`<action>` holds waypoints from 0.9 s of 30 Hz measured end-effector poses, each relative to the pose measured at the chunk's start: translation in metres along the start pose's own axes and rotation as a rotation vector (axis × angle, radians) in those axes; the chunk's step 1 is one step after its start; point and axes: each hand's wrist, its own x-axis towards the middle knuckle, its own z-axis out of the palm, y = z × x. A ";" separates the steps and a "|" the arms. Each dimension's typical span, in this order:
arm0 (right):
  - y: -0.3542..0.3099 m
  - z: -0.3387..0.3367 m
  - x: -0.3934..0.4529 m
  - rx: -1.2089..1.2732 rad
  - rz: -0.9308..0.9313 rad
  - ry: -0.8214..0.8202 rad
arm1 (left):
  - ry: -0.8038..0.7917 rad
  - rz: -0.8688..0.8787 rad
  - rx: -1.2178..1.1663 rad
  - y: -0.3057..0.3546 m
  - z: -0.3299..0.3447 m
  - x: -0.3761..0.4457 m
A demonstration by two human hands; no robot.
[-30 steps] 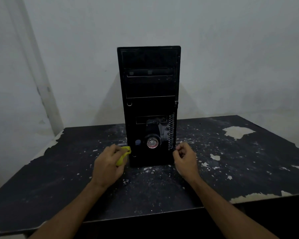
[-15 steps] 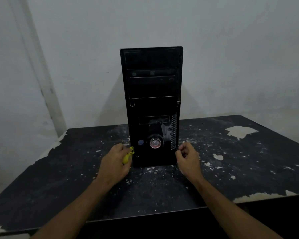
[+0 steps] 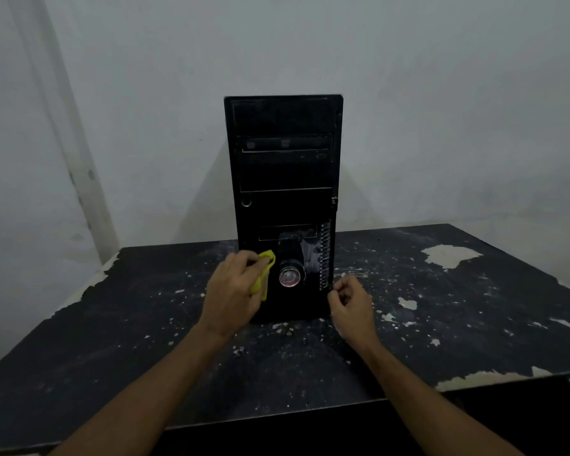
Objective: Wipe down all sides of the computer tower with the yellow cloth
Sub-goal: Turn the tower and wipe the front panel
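Centrally, the yellow cloth (image 3: 264,273) is gripped by the left hand (image 3: 232,297) against the computer tower (image 3: 285,179)'s lower front; the right hand (image 3: 352,306) is curled, empty, lower right.

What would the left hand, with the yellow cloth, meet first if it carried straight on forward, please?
Most likely the computer tower: the left hand holds the yellow cloth at its lower front panel, though depth is uncertain.

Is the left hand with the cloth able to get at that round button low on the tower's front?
Probably yes. The left hand holds the cloth against the tower front, right beside the round button, with nothing between them.
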 end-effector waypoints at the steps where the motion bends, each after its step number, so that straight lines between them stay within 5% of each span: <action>1: -0.001 -0.001 0.002 -0.001 0.000 0.001 | 0.024 0.013 0.017 0.000 0.000 0.014; 6: -0.002 -0.001 0.002 0.005 0.018 -0.010 | -0.040 0.077 0.008 0.009 0.003 0.007; 14: -0.022 -0.005 -0.011 0.006 -0.104 0.045 | 0.025 -0.113 -0.198 0.024 0.004 0.022; 20: -0.086 0.005 -0.023 0.089 -0.353 0.043 | 0.109 -0.353 -0.619 0.057 -0.009 0.028; 25: -0.109 0.011 -0.028 0.023 -0.483 -0.066 | -0.004 -0.718 -1.244 0.083 -0.019 0.031; 27: -0.102 0.006 -0.025 -0.007 -0.504 -0.098 | -0.060 -0.621 -1.221 0.080 -0.020 0.025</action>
